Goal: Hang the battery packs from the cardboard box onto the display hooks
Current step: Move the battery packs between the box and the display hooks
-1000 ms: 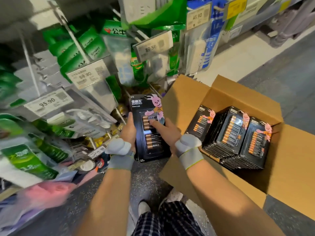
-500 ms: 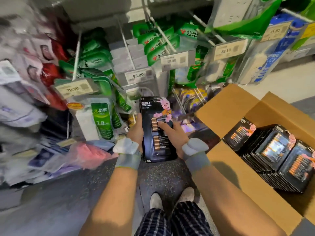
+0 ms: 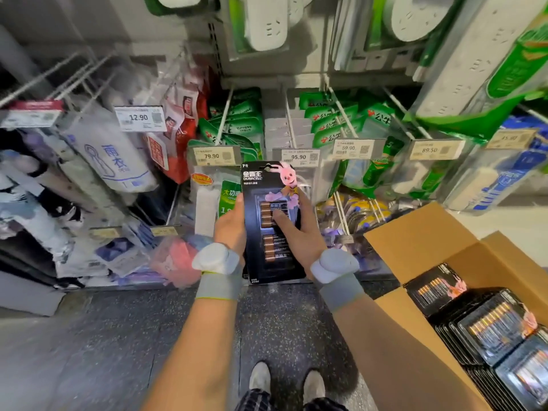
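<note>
I hold a stack of black battery packs (image 3: 268, 185) with a pink rabbit print upright in front of the display. My left hand (image 3: 229, 226) grips its left edge. My right hand (image 3: 299, 229) grips the right edge, thumb pressed on the front over the batteries. The open cardboard box (image 3: 415, 247) stands on the floor at the right, with several more battery packs (image 3: 486, 327) stacked inside. Metal display hooks (image 3: 289, 120) with price tags stick out of the shelving behind the pack.
Hooks hold green-packaged power strips (image 3: 332, 120), a raincoat bag (image 3: 112, 155) and red packs (image 3: 184, 120). Price tags read 79.90 (image 3: 212, 156) and 95.90 (image 3: 298, 157). Big white power strips (image 3: 267, 22) hang above. My shoes (image 3: 284, 381) stand on the dark speckled floor.
My view has swung left and up toward the display, so the box slid to the lower right. Both hands kept their grip and lifted the pack closer to the hooks.
</note>
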Action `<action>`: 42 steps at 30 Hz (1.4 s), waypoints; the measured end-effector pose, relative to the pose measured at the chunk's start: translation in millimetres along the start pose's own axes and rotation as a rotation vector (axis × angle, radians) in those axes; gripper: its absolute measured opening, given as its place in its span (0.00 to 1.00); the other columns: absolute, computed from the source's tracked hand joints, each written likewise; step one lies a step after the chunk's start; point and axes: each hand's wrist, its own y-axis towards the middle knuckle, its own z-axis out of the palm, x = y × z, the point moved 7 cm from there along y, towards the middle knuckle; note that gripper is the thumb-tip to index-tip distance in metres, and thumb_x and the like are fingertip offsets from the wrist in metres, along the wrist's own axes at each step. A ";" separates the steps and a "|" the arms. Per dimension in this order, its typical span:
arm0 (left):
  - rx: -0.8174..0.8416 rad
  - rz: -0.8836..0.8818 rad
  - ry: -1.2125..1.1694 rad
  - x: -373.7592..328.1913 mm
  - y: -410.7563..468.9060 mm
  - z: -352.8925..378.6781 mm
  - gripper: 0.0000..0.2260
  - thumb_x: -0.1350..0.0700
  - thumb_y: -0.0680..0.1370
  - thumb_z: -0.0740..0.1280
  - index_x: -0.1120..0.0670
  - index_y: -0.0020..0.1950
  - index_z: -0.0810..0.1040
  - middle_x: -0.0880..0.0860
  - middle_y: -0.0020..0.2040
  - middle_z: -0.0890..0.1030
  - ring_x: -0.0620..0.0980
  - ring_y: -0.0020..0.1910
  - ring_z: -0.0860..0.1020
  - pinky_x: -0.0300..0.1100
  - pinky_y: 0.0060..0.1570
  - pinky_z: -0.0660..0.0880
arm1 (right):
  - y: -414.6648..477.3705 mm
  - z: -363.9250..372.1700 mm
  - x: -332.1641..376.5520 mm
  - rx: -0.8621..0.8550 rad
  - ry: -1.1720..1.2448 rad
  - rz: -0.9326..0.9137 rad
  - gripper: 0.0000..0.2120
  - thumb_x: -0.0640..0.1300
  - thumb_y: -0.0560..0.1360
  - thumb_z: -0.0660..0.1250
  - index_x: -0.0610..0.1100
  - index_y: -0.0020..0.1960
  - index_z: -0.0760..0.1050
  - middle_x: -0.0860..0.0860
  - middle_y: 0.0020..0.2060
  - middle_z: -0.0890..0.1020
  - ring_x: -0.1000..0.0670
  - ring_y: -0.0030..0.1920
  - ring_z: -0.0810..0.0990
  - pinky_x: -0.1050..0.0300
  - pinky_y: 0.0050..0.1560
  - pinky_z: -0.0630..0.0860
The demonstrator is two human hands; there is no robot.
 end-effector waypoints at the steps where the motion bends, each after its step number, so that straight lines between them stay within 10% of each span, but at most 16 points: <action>1: -0.024 0.059 -0.036 -9.1 -3.6 -6.3 0.24 0.42 0.81 0.57 0.62 0.46 0.79 0.58 0.48 0.78 0.53 0.48 0.74 0.48 0.55 0.72 | -1.8 2.2 16.4 0.019 -0.017 -0.046 0.27 0.46 0.79 0.64 0.51 0.75 0.58 0.67 0.60 0.69 0.78 0.55 0.69 0.81 0.52 0.64; 4: -0.085 0.277 -0.040 -41.5 -17.4 -18.7 0.22 0.48 0.83 0.56 0.66 0.50 0.78 0.58 0.38 0.73 0.50 0.43 0.71 0.40 0.48 0.72 | 1.4 6.0 41.5 0.049 -0.020 -0.117 0.27 0.48 0.79 0.65 0.55 0.74 0.58 0.63 0.68 0.67 0.60 0.69 0.65 0.62 0.70 0.61; 13: -0.102 0.465 -0.338 -122.9 -40.3 -33.6 0.10 0.52 0.82 0.61 0.56 0.48 0.77 0.51 0.40 0.80 0.45 0.38 0.77 0.36 0.40 0.75 | 17.8 7.6 123.5 0.046 0.113 -0.256 0.26 0.51 0.71 0.71 0.60 0.65 0.64 0.50 0.65 0.75 0.47 0.65 0.75 0.40 0.65 0.71; 18: -0.014 0.550 -0.387 -171.6 -61.9 -37.8 0.15 0.49 0.82 0.60 0.56 0.48 0.82 0.54 0.43 0.85 0.48 0.42 0.83 0.43 0.46 0.79 | 25.2 2.6 171.7 0.108 0.203 -0.334 0.22 0.39 0.76 0.69 0.60 0.61 0.66 0.49 0.57 0.80 0.48 0.56 0.80 0.41 0.59 0.76; 22: -0.076 0.640 -0.283 -212.8 -74.0 -46.3 0.15 0.46 0.83 0.56 0.53 0.55 0.78 0.58 0.52 0.81 0.54 0.48 0.77 0.37 0.44 0.69 | 27.8 -0.9 211.5 0.151 0.235 -0.394 0.22 0.38 0.76 0.68 0.61 0.60 0.66 0.46 0.60 0.79 0.45 0.58 0.80 0.39 0.59 0.76; 30: 0.128 0.570 -0.529 -269.5 -97.4 -37.0 0.13 0.52 0.78 0.66 0.61 0.53 0.83 0.61 0.48 0.85 0.60 0.49 0.83 0.53 0.50 0.80 | 36.5 -15.8 275.3 0.164 0.253 -0.542 0.22 0.39 0.77 0.68 0.58 0.64 0.65 0.52 0.59 0.78 0.53 0.56 0.80 0.50 0.55 0.79; 42: 0.227 0.685 -0.594 -348.0 -122.6 -26.6 0.18 0.44 0.75 0.68 0.57 0.53 0.84 0.58 0.48 0.85 0.58 0.48 0.84 0.52 0.52 0.79 | 51.1 -37.7 358.0 0.209 0.259 -0.644 0.23 0.44 0.76 0.69 0.59 0.65 0.64 0.47 0.62 0.77 0.43 0.57 0.80 0.38 0.56 0.78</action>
